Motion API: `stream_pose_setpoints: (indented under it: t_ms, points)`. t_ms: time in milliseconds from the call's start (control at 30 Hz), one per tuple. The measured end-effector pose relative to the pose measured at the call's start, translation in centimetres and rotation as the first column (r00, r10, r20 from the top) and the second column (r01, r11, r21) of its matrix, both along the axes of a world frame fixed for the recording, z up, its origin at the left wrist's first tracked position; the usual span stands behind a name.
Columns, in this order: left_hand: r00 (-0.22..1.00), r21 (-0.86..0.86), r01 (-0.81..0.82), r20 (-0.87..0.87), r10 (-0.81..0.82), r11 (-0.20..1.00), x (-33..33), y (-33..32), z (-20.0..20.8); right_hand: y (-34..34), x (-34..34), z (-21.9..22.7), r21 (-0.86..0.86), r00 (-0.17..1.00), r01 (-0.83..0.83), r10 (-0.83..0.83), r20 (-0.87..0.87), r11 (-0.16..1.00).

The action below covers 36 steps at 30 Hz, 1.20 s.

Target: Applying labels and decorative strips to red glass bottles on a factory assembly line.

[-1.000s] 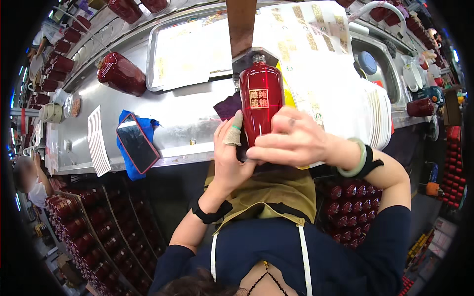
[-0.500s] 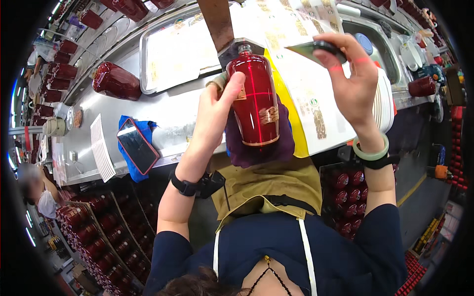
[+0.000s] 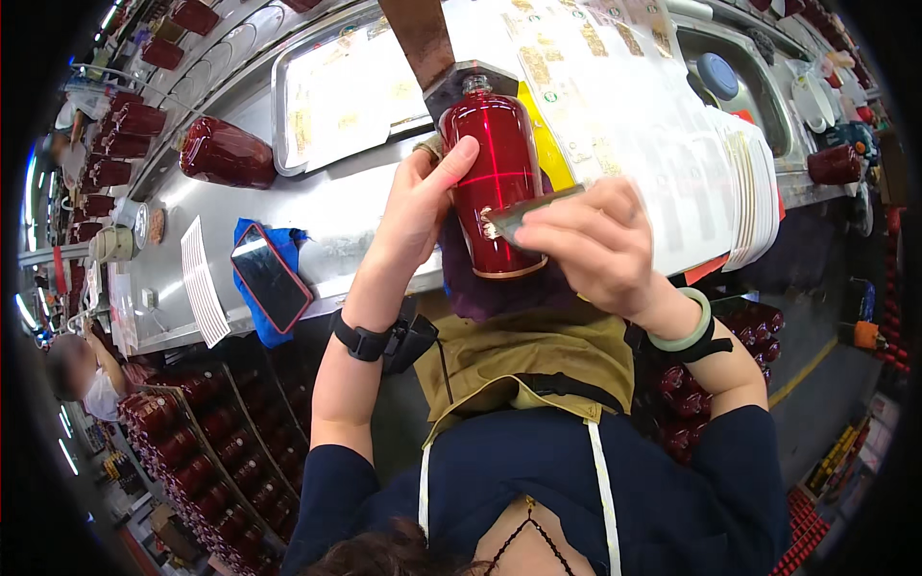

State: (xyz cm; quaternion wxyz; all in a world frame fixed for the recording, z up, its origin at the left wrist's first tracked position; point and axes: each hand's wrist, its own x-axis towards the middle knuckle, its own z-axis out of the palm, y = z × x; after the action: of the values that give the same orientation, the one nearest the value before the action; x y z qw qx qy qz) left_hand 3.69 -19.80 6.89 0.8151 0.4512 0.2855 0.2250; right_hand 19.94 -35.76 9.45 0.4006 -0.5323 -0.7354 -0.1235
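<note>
A glossy red glass bottle lies with its clear neck away from me, over a dark purple cloth. Around its left side my left hand is closed, the thumb lying on the glass. My right hand grips a flat, thin-edged scraper and holds its edge against the bottle's lower right face. A gold decal shows there, partly covered by the scraper. Past the neck stands a brown metal bracket.
White decal sheets cover the bench to the right, beside a sink. A metal tray holds more sheets. Another red bottle and a phone on a blue cloth are at left. Racks of red bottles stand below.
My right hand has come down and left from above the sheets, bringing the scraper onto the bottle. My left hand keeps its hold. The decal sheets at right lie differently.
</note>
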Motion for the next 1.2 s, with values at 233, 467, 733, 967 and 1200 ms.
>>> stream_pose_setpoints:
  t_ms: [233, 467, 733, 967, 1200]
  points:
    - [1.0, -0.121, 0.009, -0.013, -0.011, 0.993, -0.1, 1.2, -0.7, 0.5, 0.2, 0.1, 0.037, 0.999, 0.045, -0.045, -0.012, 0.998]
    - [0.993, -0.129, 0.102, -0.044, -0.108, 0.986, 0.4, 0.2, 0.0, -0.8, -0.2, 2.5, -0.206, 0.781, -0.138, -0.022, -0.624, 0.969]
    - [0.946, 0.011, 0.313, 0.086, -0.313, 0.95, -1.4, -5.1, 4.4, 0.3, 3.6, 6.1, -0.387, 0.714, -0.16, -0.164, -0.681, 0.908]
    - [0.92, 0.336, 0.386, -0.067, -0.387, 0.859, 0.4, -7.3, 7.1, -3.6, 4.8, 8.8, -0.441, 0.884, -0.181, -0.051, -0.465, 0.879]
    - [0.885, 0.704, 0.225, 0.142, -0.444, 0.674, 3.7, -10.0, 5.2, -16.4, 5.3, 11.9, -0.575, 0.887, 0.2, -0.396, -0.239, 0.794]
